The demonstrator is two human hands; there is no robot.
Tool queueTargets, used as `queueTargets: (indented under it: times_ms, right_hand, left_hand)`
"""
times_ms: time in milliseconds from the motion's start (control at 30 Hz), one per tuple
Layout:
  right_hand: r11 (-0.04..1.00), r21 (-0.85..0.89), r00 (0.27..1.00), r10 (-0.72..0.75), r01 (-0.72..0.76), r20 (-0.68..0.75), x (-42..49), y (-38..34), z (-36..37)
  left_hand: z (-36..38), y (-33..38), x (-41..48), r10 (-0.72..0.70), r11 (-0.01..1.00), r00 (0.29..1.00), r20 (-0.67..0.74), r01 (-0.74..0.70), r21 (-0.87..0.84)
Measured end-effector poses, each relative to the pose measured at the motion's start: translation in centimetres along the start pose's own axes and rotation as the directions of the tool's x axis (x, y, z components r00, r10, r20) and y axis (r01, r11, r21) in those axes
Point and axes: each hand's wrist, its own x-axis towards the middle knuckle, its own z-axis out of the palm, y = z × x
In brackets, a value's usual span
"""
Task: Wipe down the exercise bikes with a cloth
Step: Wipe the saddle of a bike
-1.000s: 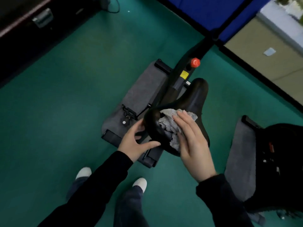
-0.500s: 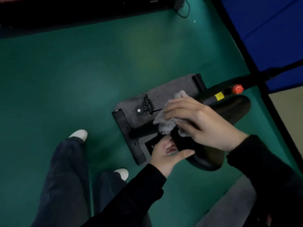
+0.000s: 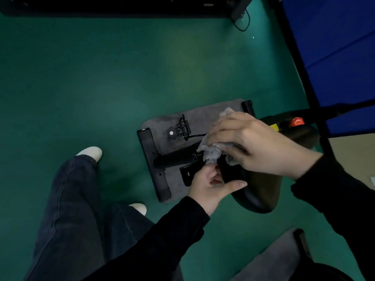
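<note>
Cloth, grey and crumpled, against glossy black saddle

Gym: exercise bike on grey mat

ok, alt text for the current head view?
Seen from above, a person's right hand presses a grey cloth against a black bike saddle while the left hand grips the saddle's edge. Beneath are a grey mat and green floor, with the person's jeans and white shoes at left.
</note>
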Motion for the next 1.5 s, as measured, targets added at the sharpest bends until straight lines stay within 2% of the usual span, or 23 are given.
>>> queueTargets:
  times_ms: [100,167,233,300,367,467,567,733,867,933,1033,1133,1233,1333,1400,1500]
  right_hand:
    - [0.997,0.073,0.999,0.039,-0.040,0.013,1.3,1.0,-0.8]
    - [0.954,0.201,0.974,0.227,-0.224,0.008,2.4,2.5,-1.0]
    - [0.836,0.310,0.887,0.457,-0.452,0.060,2.8,4.3,-1.1]
    - [0.742,0.339,0.804,0.589,-0.578,0.084,1.8,5.6,-0.7]
    - [0.707,0.360,0.768,0.639,-0.608,0.041,0.2,5.7,-0.1]
    - [0.746,0.390,0.760,0.631,-0.539,-0.157,-2.4,3.9,0.7]
    - [0.767,0.367,0.714,0.633,-0.526,-0.300,-4.6,2.0,2.0]
    - [0.657,0.462,0.476,0.752,-0.595,-0.456,-5.7,-2.6,4.6]
    - [0.547,0.575,0.279,0.825,-0.609,-0.491,-5.1,-6.0,6.0]
    - [0.467,0.618,0.183,0.865,-0.633,-0.467,-4.9,-7.5,6.3]
    - [0.292,0.714,-0.014,0.921,-0.636,-0.390,-4.9,-9.7,6.4]
    - [0.060,0.843,-0.278,0.930,-0.534,-0.242,-5.4,-12.4,6.0]
    - [-0.102,0.917,-0.468,0.879,-0.385,-0.098,-5.8,-15.4,5.7]
    - [-0.203,0.961,-0.578,0.814,-0.190,0.058,-5.2,-18.6,5.2]
    - [-0.245,0.965,-0.623,0.771,-0.094,0.135,-4.7,-20.7,4.9]
    - [-0.263,0.964,-0.653,0.736,-0.033,0.178,-4.0,-22.9,4.5]
  left_hand:
    - [0.1,0.4,0.0,0.023,0.999,1.000,0.020,-0.024,0.040]
    - [0.0,0.6,0.1,0.028,0.997,0.999,0.020,-0.029,0.066]
    - [-0.2,1.0,0.1,0.022,0.994,0.999,0.033,-0.025,0.109]
    - [-0.5,1.5,0.3,0.007,0.986,0.999,0.050,-0.016,0.164]
    - [-0.8,2.1,0.6,-0.023,0.985,0.998,0.065,0.012,0.171]
    - [-1.0,3.5,1.3,-0.063,0.980,0.993,0.096,0.044,0.193]
    - [-1.2,4.6,1.7,-0.088,0.956,0.990,0.106,0.055,0.287]
    - [-1.6,5.9,2.3,-0.174,0.881,0.979,0.108,0.105,0.462]
    - [-1.9,7.2,2.7,-0.248,0.802,0.962,0.117,0.136,0.581]
    - [-2.4,7.9,3.0,-0.286,0.736,0.949,0.136,0.127,0.665]
    - [-3.5,9.2,3.8,-0.332,0.628,0.931,0.153,0.097,0.772]
    - [-4.7,11.1,4.4,-0.367,0.509,0.912,0.181,0.034,0.860]
    - [-5.2,13.4,4.7,-0.381,0.395,0.885,0.270,-0.108,0.912]
    - [-4.2,15.9,5.2,-0.394,0.270,0.828,0.399,-0.311,0.911]
    - [-2.7,17.2,5.1,-0.394,0.189,0.779,0.488,-0.451,0.872]
    - [-0.2,18.3,4.9,-0.403,0.086,0.698,0.593,-0.615,0.783]
